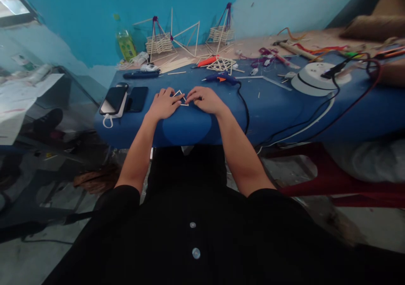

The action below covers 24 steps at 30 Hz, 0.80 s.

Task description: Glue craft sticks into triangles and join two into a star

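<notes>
Near the front of the blue table lies a small frame of thin wooden sticks (184, 104), its corners partly covered by my fingers. My left hand (165, 103) rests over its left side, with index finger and thumb holding the sticks against the table. From the other side my right hand (205, 99) pinches the frame's right corner between curled fingers. Whatever else sits in that pinch is hidden. A blue hot glue gun (223, 78) lies just behind my right hand, its nozzle pointing left.
Two phones (138, 99) (113, 99) lie left of my hands. Stick structures (158, 44) stand along the wall beside a bottle (125, 44). An orange-handled tool (207, 61) lies behind the glue gun. A round white power strip (311, 80) with trailing cables is at right.
</notes>
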Each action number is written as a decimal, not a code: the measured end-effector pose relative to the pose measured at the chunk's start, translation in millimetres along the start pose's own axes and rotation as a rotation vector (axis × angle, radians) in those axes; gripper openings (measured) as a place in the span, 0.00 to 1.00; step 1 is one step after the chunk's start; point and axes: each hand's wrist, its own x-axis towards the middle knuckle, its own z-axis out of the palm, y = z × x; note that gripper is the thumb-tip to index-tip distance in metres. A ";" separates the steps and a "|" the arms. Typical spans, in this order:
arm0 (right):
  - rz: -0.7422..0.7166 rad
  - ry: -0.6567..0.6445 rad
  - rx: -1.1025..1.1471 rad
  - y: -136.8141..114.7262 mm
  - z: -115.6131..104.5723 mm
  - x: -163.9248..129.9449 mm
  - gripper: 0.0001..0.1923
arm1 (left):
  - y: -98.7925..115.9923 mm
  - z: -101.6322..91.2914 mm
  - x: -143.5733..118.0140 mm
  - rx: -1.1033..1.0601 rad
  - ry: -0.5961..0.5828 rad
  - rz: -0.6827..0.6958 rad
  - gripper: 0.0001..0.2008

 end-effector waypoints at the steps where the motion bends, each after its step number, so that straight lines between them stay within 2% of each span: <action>1: 0.000 -0.010 -0.001 -0.4 -0.1 0.0 0.23 | -0.5 0.4 0.2 0.001 0.002 0.001 0.27; 15: 0.019 -0.016 0.003 -3.3 -0.2 0.0 0.21 | -1.4 0.6 0.6 0.003 0.006 0.008 0.27; 24: 0.027 0.030 -0.011 -1.4 -0.1 0.0 0.23 | 1.9 -2.9 -1.0 0.010 -0.005 -0.001 0.27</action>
